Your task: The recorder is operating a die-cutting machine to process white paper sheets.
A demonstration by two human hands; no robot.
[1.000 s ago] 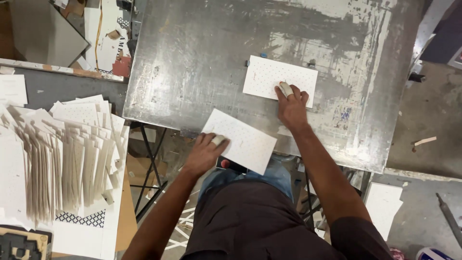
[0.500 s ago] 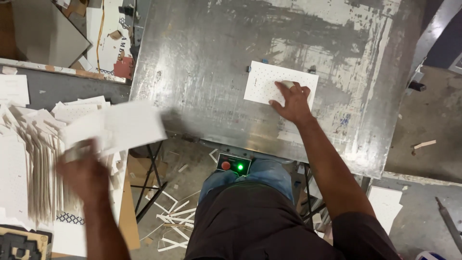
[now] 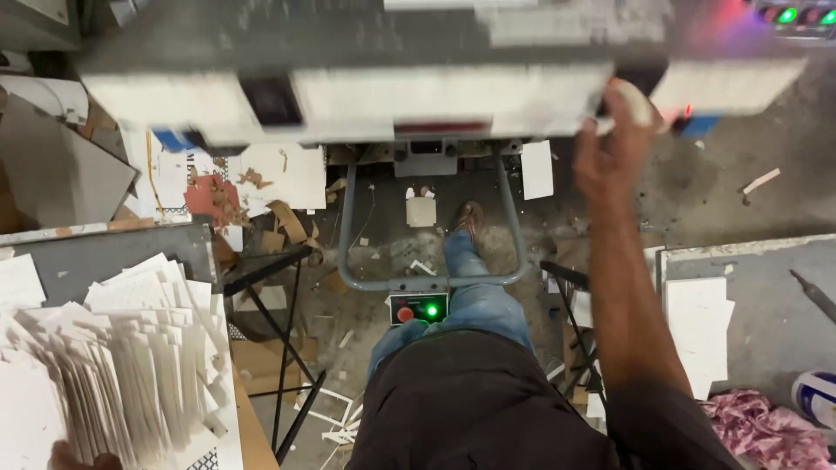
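My right hand (image 3: pixel 614 144) reaches to the upper right, fingers pressing a blurred white sheet (image 3: pixel 723 85) at the machine's edge (image 3: pixel 366 100), while my left hand (image 3: pixel 74 457), bottom left, rests by the stacked white cards (image 3: pixel 122 365), its grip unclear to me.

small black control box (image 3: pixel 419 308) below, red button, green light

Card stack (image 3: pixel 113 365) crowds left; machine edge (image 3: pixel 348 100) blocks ahead.

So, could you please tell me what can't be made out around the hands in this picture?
- Left hand: cut off by the bottom edge beside the stack of white cards; grip unclear.
- Right hand: fingertips blurred against the machine edge; hold unclear.
- Machine edge: motion-blurred, details unreadable.
- Foot: partly hidden behind the knee.
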